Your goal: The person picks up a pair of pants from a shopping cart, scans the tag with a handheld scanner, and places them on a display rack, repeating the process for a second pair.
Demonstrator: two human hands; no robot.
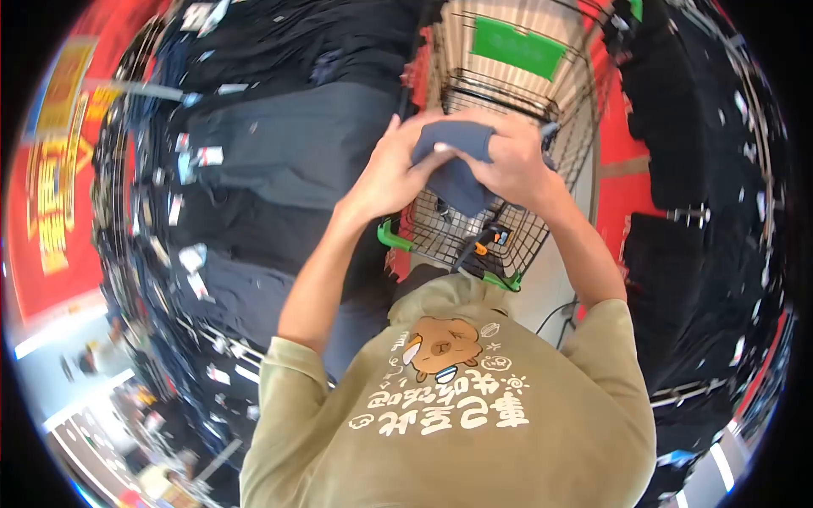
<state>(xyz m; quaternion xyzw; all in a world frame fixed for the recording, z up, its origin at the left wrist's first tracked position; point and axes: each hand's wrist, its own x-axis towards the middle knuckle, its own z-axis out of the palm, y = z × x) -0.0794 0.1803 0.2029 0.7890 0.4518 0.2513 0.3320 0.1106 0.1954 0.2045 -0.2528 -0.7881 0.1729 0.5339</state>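
Note:
Between my two hands is a dark blue-grey piece of cloth, perhaps a garment [461, 182], bunched and folded over at the top. My left hand [396, 165] grips its left side, thumb pointing inward across the fabric. On the other side my right hand [518, 161] has its fingers curled around the cloth's upper right edge. The lower end hangs down over a black wire shopping cart [529, 254] with green corner pieces. What kind of garment it is cannot be made out.
Dark folded trousers [279, 140] lie piled on the left, with white tags. More black clothes [690, 279] line the right side. A green sign plate [518, 48] is on the cart's far end. A red poster [51, 195] stands at far left.

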